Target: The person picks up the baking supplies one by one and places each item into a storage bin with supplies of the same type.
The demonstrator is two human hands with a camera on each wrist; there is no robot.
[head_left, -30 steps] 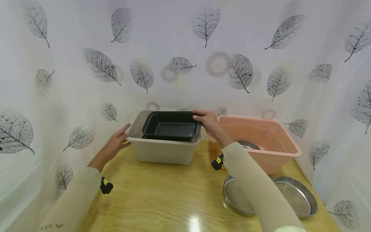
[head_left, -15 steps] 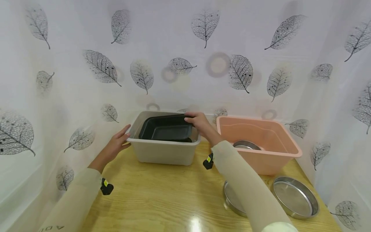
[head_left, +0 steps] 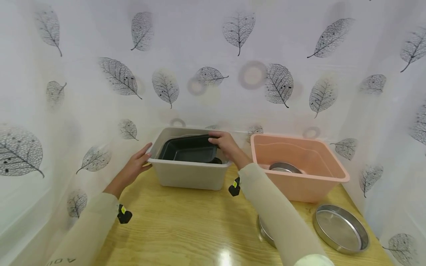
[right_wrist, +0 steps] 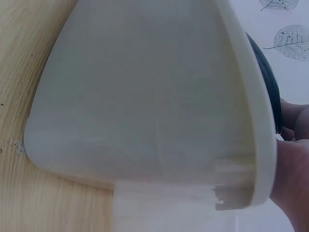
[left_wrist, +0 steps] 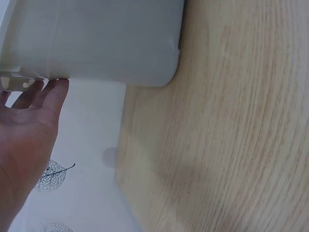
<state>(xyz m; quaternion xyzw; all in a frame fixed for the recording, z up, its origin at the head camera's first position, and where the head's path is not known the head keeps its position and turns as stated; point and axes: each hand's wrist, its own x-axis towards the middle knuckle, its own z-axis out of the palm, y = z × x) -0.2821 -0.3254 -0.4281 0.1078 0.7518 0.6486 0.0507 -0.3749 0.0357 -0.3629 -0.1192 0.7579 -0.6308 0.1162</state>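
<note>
A pale grey plastic bin (head_left: 189,176) stands at the back of the wooden table. My left hand (head_left: 134,168) holds its left rim, the thumb above and the fingers under the lip, as the left wrist view shows of the hand (left_wrist: 29,128). Inside the bin, a black rectangular loaf pan (head_left: 188,149) sits tilted, its right end higher. My right hand (head_left: 229,147) pinches the pan's far right corner over the bin's right end. Beneath that pan a second dark rim (head_left: 217,160) shows; most of it is hidden. In the right wrist view the bin wall hides most of the pan.
To the right stands a peach plastic bin (head_left: 306,186) with a round metal pan (head_left: 284,167) inside. Another round metal pan (head_left: 341,229) lies near the table's right edge. A further round pan (head_left: 265,232) is mostly behind my right sleeve. A leaf-patterned curtain surrounds the table.
My right hand has moved left and slightly down with the black loaf pan, which has sunk lower into the grey bin and tilted. The left hand has stayed on the rim.
</note>
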